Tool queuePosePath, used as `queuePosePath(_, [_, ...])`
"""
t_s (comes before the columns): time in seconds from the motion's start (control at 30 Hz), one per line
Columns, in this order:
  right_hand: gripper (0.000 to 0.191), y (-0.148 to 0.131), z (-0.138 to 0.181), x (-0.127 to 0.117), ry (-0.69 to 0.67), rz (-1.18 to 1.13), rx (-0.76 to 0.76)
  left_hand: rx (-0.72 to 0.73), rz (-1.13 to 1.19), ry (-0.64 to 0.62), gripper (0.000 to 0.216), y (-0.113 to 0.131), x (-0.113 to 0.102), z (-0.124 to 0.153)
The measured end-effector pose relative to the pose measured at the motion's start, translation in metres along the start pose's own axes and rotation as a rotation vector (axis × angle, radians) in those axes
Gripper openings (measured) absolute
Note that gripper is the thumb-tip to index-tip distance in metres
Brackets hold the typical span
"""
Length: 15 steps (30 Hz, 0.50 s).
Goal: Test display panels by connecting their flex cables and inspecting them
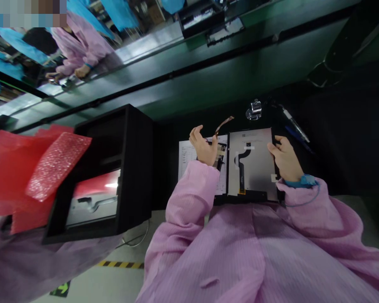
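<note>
A flat grey display panel (255,168) with a black flex cable on its back lies in front of me on a dark work surface. My right hand (284,158) grips its right edge, fingers curled over the rim. My left hand (204,147) is raised at the panel's left side, fingers pinched on a thin brown ribbon strip (224,123) that curves up and to the right. Both arms wear pink sleeves; a blue wrist strap (303,182) sits on my right wrist.
A printed paper sheet (186,158) lies under my left hand. A black open box (113,176) holding another panel stands at the left, beside red bubble-wrap bags (34,168). A pen (295,124) and a small clear stand (254,110) lie beyond the panel. Another person in pink works across the conveyor (82,46).
</note>
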State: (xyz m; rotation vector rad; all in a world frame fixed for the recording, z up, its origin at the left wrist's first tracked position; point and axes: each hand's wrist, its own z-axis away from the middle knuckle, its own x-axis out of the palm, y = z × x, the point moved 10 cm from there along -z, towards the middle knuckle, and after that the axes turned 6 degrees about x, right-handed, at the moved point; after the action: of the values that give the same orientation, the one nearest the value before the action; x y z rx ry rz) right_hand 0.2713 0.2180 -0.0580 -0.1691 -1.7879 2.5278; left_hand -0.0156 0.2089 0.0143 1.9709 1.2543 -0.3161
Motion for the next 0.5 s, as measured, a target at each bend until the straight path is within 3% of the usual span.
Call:
queuePosePath(0.07, [0.024,-0.001,0.001,0.001,-0.004,-0.013,0.012,0.187,-0.024,-0.041,0.029,0.031,0.001,0.005])
queuePosePath(0.13, [0.024,-0.001,0.002,0.002,-0.012,-0.021,0.021,0.424,0.009,-0.212,0.016,0.066,0.015,0.016])
queuePosePath(0.23, [0.025,-0.002,0.004,0.002,-0.014,-0.013,0.026,0.630,0.020,-0.412,0.023,0.095,0.033,0.034])
queuePosePath(0.5, [0.032,-0.007,0.008,-0.001,0.024,0.089,0.051,0.589,-0.065,-0.585,0.027,0.090,0.053,0.040])
